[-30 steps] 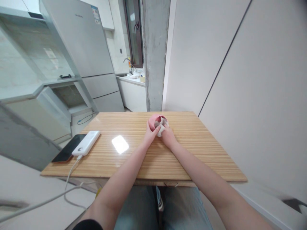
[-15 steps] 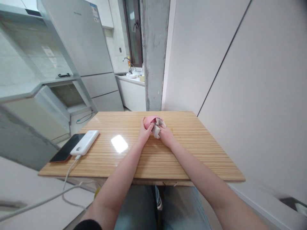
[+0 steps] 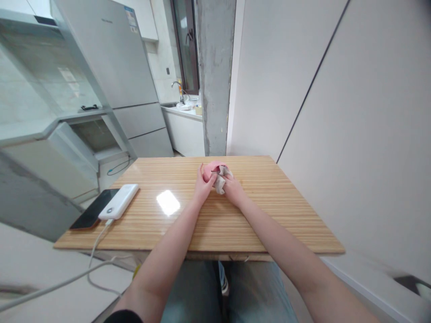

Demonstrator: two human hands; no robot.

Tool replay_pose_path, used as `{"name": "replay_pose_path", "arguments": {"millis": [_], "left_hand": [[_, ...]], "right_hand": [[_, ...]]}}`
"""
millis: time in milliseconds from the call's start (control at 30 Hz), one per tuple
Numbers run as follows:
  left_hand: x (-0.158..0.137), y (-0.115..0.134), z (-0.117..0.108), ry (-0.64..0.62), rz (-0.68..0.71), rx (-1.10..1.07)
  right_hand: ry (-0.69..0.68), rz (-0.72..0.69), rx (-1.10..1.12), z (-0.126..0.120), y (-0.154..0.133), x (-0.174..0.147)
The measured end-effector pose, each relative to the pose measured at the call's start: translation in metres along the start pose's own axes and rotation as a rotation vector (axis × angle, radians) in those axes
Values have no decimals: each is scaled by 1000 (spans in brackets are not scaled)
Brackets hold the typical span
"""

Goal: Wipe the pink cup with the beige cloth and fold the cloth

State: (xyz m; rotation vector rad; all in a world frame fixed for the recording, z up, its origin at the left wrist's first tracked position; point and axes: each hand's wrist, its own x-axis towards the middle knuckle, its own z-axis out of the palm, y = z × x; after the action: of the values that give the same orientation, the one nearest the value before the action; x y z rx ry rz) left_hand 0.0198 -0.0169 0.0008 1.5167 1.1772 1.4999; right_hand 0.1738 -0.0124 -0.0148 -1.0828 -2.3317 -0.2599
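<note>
Toward the far side of the wooden table (image 3: 188, 233), both my hands meet around a small pink object (image 3: 210, 169) that looks like a bowl or cup tilted with its opening facing me. My left hand (image 3: 204, 185) grips its left side, thumb at the near rim. In my right hand (image 3: 233, 188) is a crumpled greyish-white cloth (image 3: 219, 183), pressed at the pink object's opening. The fingertips of my right hand are partly hidden by the cloth.
On the table's left lie a dark phone (image 3: 89, 215) and a white power bank (image 3: 119, 202), with a white cable (image 3: 96, 244) running off the near edge. Behind stand a concrete pillar (image 3: 217, 80) and a grey fridge (image 3: 111, 58); a white wall (image 3: 353, 157) borders the right.
The hands, the pink object and the cloth stay almost in place, with only a slight turn of the pink object. The camera view has shifted a little.
</note>
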Motion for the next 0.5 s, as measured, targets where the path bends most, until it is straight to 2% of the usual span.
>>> {"name": "replay_pose_path", "arguments": {"millis": [133, 200, 367, 500], "left_hand": [[-3, -6, 13, 55, -2, -24], [0, -6, 8, 93, -26, 46], [4, 4, -14, 28, 38, 188], [-2, 5, 1, 39, -26, -53]], "right_hand": [[16, 61, 39, 5, -1, -1], [-2, 30, 51, 5, -1, 0], [23, -108, 62, 3, 6, -2], [56, -33, 76, 6, 7, -4]]}}
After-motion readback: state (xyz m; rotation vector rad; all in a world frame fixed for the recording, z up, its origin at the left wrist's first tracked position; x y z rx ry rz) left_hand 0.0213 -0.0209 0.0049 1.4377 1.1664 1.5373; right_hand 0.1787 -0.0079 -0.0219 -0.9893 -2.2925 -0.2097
